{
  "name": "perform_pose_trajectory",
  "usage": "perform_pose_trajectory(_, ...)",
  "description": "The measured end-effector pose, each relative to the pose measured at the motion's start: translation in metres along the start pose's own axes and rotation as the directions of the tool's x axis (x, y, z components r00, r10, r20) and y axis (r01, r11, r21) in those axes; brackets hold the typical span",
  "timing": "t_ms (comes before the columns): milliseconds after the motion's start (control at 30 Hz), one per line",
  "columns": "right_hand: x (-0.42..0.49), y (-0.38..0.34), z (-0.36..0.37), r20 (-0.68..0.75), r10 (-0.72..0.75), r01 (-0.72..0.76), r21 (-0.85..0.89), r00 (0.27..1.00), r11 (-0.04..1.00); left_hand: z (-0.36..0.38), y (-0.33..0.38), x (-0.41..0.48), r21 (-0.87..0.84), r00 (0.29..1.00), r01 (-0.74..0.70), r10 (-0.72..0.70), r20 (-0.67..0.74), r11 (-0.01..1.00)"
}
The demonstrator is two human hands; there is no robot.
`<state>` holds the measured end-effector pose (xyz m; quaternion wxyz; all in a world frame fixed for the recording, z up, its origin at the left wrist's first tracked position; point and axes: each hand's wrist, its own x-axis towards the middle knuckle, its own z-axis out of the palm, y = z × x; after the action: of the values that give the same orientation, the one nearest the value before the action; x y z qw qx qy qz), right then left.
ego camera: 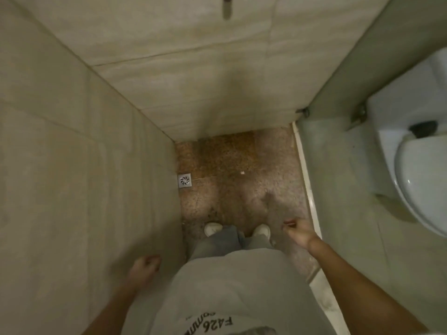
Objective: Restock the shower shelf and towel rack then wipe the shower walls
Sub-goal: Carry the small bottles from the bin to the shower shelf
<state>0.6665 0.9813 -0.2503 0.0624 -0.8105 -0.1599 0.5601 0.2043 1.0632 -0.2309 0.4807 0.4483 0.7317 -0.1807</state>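
I look straight down inside a narrow shower stall. Beige tiled shower walls rise on the left (pixel 72 165) and ahead (pixel 205 68). My left hand (pixel 145 264) hangs low beside the left wall with its fingers curled in and nothing in it. My right hand (pixel 298 229) is lower right, near the white sill, fingers curled and empty as far as I can see. No shelf, towel rack, cloth or bottles are in view.
The speckled brown shower floor (pixel 237 180) has a square metal drain (pixel 185 180) by the left wall. A glass partition (pixel 338 165) on a white sill (pixel 307 189) closes the right side. Beyond it stands a white toilet (pixel 420 165). A dark fitting (pixel 227 6) hangs on the far wall.
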Motion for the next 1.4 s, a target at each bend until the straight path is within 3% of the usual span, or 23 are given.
perform_pose_trajectory(133,-0.009,0.016,-0.01,-0.039,-0.036,0.04,0.112,0.999,0.993,0.008,0.084,0.025,-0.009,0.993,-0.084,0.084,-0.08,0.996)
perform_pose_trajectory(267,-0.019,0.05,-0.018,-0.113,0.059,-0.025,0.28,0.992,0.96,0.029,0.196,0.02,0.051,0.945,-0.324,0.326,-0.03,0.945)
perform_pose_trajectory(367,-0.038,0.077,-0.008,-0.163,0.198,-0.115,0.416,0.967,0.902,0.051,0.259,0.009,0.155,0.883,-0.469,0.459,0.099,0.87)
perform_pose_trajectory(500,-0.06,0.099,0.028,-0.167,0.3,-0.137,0.619,0.939,0.773,0.08,0.311,-0.005,0.308,0.792,-0.607,0.526,0.31,0.732)
perform_pose_trajectory(667,-0.101,0.117,0.093,-0.245,0.489,-0.081,0.828,0.837,0.554,0.094,0.314,-0.002,0.474,0.681,-0.732,0.517,0.518,0.489)
perform_pose_trajectory(733,-0.111,0.13,0.137,-0.225,0.549,-0.062,0.888,0.805,0.456,0.086,0.307,0.013,0.553,0.687,-0.726,0.449,0.571,0.409)
perform_pose_trajectory(867,-0.132,0.155,0.238,-0.043,0.649,-0.097,0.979,0.76,0.179,0.071,0.292,0.039,0.693,0.745,-0.665,0.31,0.591,0.278)
perform_pose_trajectory(933,-0.147,0.162,0.285,0.034,0.676,-0.127,0.988,0.736,0.088,0.07,0.289,0.044,0.732,0.759,-0.646,0.289,0.584,0.216)
perform_pose_trajectory(1033,-0.179,0.154,0.326,0.088,0.696,-0.132,0.991,0.713,0.01,0.077,0.287,0.039,0.735,0.748,-0.656,0.276,0.603,0.172)
perform_pose_trajectory(1200,-0.229,0.145,0.331,0.118,0.698,-0.197,0.98,0.706,0.033,0.104,0.279,0.015,0.754,0.748,-0.652,0.235,0.621,0.083)
perform_pose_trajectory(1400,-0.226,0.206,0.334,0.041,0.697,-0.056,0.998,0.716,-0.001,0.169,0.262,-0.032,0.761,0.726,-0.648,0.306,0.616,0.007)
